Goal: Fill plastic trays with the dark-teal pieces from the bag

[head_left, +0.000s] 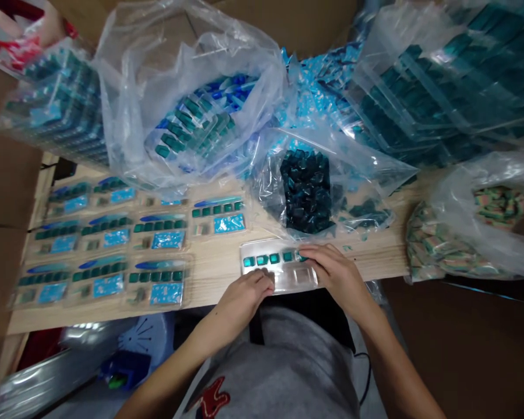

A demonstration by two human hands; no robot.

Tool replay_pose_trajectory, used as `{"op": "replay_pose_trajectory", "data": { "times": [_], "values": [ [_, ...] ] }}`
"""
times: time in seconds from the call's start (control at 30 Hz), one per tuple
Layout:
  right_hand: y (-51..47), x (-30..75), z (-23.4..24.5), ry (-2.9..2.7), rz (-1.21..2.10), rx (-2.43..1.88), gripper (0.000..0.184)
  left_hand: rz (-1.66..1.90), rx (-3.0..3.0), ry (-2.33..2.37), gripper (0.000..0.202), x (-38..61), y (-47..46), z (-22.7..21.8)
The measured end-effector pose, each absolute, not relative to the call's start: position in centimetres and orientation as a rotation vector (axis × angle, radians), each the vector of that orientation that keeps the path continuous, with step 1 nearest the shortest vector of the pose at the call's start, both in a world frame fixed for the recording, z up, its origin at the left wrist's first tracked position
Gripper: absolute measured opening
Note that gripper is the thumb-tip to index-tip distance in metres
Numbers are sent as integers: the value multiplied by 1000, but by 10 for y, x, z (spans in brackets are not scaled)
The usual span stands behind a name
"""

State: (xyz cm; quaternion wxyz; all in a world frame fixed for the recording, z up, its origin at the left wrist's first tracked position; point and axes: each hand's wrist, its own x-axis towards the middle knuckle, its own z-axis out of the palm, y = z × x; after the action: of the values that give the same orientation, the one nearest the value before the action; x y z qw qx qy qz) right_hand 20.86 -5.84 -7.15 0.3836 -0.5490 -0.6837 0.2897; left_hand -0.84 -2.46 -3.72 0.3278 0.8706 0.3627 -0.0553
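In front of me on the table lies a clear plastic blister tray [283,284], with a row of square teal blocks [274,258] in its upper slot. My right hand [335,272] reaches over the tray's right end, its fingers closed on the last teal block [303,256] of the row. At the lower left of the tray, my left hand [243,298] rests with fingers curled together over a small compartment. Whatever those fingers hold, if anything, is hidden. The lower right compartment shows no insert.
Filled blister trays [157,276] with blue pens, teal blocks and blue patterned packets stand in rows at left. Behind are a bag of dark teal blocks [308,192], a large open bag [192,122] and striped pieces [441,241] at right. Another person's hand [50,26] shows top left.
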Motion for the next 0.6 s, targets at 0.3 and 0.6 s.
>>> {"op": "replay_pose_trajectory", "data": {
  "times": [0.3, 0.6],
  "values": [
    [-54, 207, -76, -1648, 749, -1432, 19, -40, 2519, 901, 18, -9, -31, -47],
    [-61, 209, -79, -1721, 834, -1448, 31, 128, 2670, 813, 18, -9, -33, -45]
  ]
}}
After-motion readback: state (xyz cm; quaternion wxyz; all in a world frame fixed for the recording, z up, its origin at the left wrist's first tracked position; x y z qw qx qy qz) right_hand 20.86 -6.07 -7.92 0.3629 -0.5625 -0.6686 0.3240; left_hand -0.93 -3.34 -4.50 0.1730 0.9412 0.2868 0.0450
